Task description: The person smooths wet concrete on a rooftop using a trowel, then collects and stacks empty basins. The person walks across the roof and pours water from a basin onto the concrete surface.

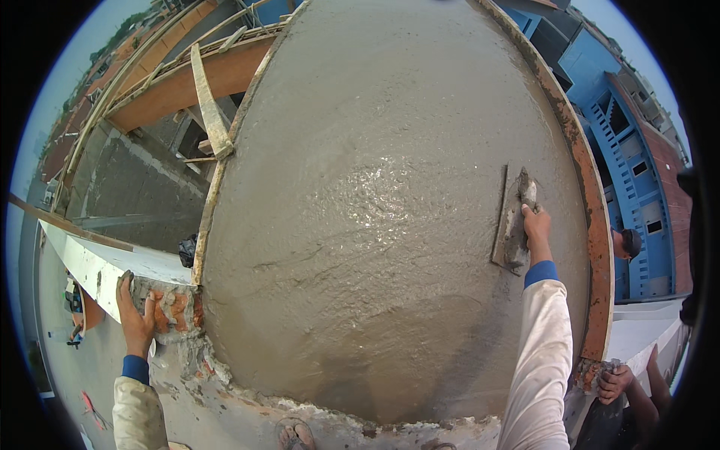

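Right fingers (534, 219) curled around a trowel (513, 238), wet concrete (382, 247) beneath, left fingers (124, 294) spread (at rough brickwork (175, 309))

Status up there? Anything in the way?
Right hand gripping flat grey trowel on wet grey concrete. Left hand at rough orange brick end. Another person's hand lower right, clear of trowel.

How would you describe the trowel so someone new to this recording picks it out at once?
Start from the broad wet grey concrete surface filling the middle of the picture. Toward its right side, short of the orange edge board, the right hand grips the trowel. It is long, flat and smeared grey, the only tool on the wet surface.
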The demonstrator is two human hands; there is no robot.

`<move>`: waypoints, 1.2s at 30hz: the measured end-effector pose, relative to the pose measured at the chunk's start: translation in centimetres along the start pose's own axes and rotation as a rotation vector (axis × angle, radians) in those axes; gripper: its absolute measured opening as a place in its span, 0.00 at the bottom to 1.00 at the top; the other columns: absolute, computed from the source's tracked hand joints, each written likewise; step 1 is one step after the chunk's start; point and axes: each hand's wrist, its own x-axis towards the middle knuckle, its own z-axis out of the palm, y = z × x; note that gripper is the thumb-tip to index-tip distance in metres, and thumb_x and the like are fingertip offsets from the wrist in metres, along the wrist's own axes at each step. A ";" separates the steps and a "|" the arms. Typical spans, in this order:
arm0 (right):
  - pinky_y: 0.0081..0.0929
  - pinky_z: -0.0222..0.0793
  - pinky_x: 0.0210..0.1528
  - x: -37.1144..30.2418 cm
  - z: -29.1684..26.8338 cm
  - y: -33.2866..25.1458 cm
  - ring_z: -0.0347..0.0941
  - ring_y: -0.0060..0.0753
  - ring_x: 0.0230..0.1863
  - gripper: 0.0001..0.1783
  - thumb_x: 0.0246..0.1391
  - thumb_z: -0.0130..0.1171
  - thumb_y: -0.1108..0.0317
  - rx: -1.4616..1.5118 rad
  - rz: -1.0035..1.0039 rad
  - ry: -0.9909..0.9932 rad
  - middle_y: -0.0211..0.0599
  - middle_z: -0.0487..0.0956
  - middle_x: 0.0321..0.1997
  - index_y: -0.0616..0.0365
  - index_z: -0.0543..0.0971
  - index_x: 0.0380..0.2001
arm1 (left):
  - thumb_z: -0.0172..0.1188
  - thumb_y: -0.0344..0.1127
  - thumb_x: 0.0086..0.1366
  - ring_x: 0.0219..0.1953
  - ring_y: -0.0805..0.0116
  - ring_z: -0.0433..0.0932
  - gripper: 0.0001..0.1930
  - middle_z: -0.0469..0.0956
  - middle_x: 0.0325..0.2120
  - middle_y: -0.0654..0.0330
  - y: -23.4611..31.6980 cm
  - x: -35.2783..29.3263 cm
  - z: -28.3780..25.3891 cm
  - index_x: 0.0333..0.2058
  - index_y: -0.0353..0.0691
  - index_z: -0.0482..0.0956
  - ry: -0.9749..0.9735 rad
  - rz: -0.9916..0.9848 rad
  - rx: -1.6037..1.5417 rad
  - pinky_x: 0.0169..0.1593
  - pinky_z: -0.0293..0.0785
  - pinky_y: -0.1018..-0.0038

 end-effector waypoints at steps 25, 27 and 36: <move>0.49 0.72 0.53 -45.1 9.5 -11.0 0.78 0.61 0.51 0.30 0.58 0.62 0.63 0.085 -0.555 -0.276 0.60 0.80 0.50 0.65 0.69 0.61 | 0.64 0.49 0.64 0.69 0.43 0.58 0.35 0.63 0.64 0.44 -1.1 0.1 0.4 0.65 0.41 0.63 0.128 -0.059 -0.065 0.70 0.60 0.54; 0.43 0.73 0.53 -37.2 6.3 -6.8 0.79 0.55 0.51 0.27 0.59 0.62 0.65 0.109 -0.448 -0.136 0.56 0.81 0.51 0.66 0.71 0.59 | 0.64 0.51 0.65 0.69 0.42 0.57 0.35 0.63 0.64 0.41 -1.2 0.0 0.5 0.64 0.41 0.63 0.198 -0.023 -0.111 0.70 0.59 0.54; 0.36 0.71 0.55 -31.6 7.9 -6.7 0.80 0.44 0.51 0.24 0.59 0.64 0.63 0.227 -0.404 -0.481 0.50 0.82 0.50 0.66 0.76 0.55 | 0.62 0.57 0.65 0.69 0.43 0.58 0.36 0.64 0.64 0.44 -2.2 0.0 0.8 0.64 0.44 0.64 0.220 -0.026 -0.112 0.69 0.61 0.54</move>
